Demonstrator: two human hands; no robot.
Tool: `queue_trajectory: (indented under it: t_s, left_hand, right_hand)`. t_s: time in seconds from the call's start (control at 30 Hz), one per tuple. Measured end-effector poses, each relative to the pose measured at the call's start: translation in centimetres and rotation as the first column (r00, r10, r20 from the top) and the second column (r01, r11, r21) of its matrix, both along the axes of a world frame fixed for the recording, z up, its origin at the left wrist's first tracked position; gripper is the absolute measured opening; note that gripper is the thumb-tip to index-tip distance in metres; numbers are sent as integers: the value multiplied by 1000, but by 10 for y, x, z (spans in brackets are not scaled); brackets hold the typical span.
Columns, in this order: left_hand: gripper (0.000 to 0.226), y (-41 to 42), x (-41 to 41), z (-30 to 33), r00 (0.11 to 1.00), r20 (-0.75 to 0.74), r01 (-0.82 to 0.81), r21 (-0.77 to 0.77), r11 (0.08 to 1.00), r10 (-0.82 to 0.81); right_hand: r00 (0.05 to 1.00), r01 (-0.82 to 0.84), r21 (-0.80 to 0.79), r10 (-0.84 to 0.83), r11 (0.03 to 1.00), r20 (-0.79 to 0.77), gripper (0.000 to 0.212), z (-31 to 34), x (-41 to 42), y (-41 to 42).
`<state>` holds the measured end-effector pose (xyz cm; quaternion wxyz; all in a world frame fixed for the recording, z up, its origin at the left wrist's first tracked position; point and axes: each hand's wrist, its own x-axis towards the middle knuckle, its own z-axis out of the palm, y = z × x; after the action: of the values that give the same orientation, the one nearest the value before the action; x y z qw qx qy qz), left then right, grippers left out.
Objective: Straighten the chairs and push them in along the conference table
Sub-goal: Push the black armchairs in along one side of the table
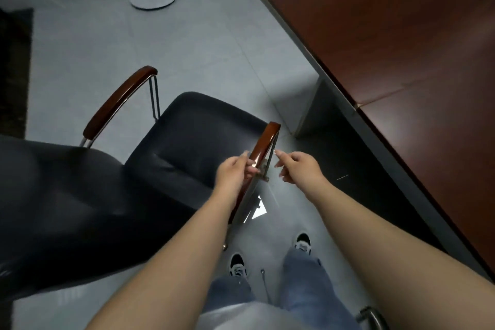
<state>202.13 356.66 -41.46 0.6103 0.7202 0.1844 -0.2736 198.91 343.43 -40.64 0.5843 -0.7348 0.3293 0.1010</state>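
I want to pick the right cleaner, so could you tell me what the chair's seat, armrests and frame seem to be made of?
Seat: black leather or a leather-like vinyl, judging by the soft sheen and creases. Armrests: glossy reddish-brown wood or wood-look caps, with bright highlights. Frame: polished, chrome-like metal tubing with mirror-like glints.

Pretty dim overall, kind of a cool grey cast over everything. The floor is the brightest part, with a soft sheen and a small hard white reflection just right of the chair. That chair's black seat picks up faint highlights on its creases, and its near armrest has a thin glare streak. Deep shadow sits under the table, whose top shows a dull sheen. Nothing's really crisp: both hands look soft, and the stuff at the far end of the table is smeared. Wide-angle lens bends the table edge, and the forearms balloon toward the bottom.
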Motion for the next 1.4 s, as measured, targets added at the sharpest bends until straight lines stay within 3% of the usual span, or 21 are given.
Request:
queue_trajectory:
  t_s: [0.23,0.37,0.5,0.63,0.77,0.9,1.0,1.13,1.27,1.4]
  left_hand:
    - [31,-32,32,-35,973,-61,-216,118,969,224]
    - [27,-51,43,-62,971,-68,-206,249,947,229]
    - [51,-56,48,-90,982,-107,-96,410,907,153]
    - [77,-57,53,-116,969,-218,-11,440,898,119]
    - [67,-59,58,-124,965,-234,-5,437,899,120]
    - [77,-53,67,-132,936,-350,204,448,870,-39]
    - [71,-49,73,-131,910,-402,295,457,839,-101]
    - [62,-52,63,-127,899,-404,356,455,816,-167]
    - [62,-52,38,-124,864,-439,438,414,798,-247]
    - [57,-56,1,-128,842,-428,498,383,778,-328]
  right_hand:
    - [960,-188,155,215,970,-178,35,-33,52,-47]
    - [946,-157,212,208,965,-247,31,-62,80,-72]
    - [924,-115,279,205,953,-322,32,-95,102,-68]
    - [916,-19,396,175,918,-362,34,-124,115,-55]
    - [907,105,512,129,853,-400,26,-140,122,-47]
    - [896,218,679,131,701,-424,34,-145,123,-48]
    - [895,183,657,153,731,-420,34,-145,124,-48]
    - [893,233,572,61,787,-447,31,-147,117,-45]
    - [883,252,580,62,775,-466,33,-151,85,-50]
    - [865,308,589,38,747,-500,18,-156,39,-59]
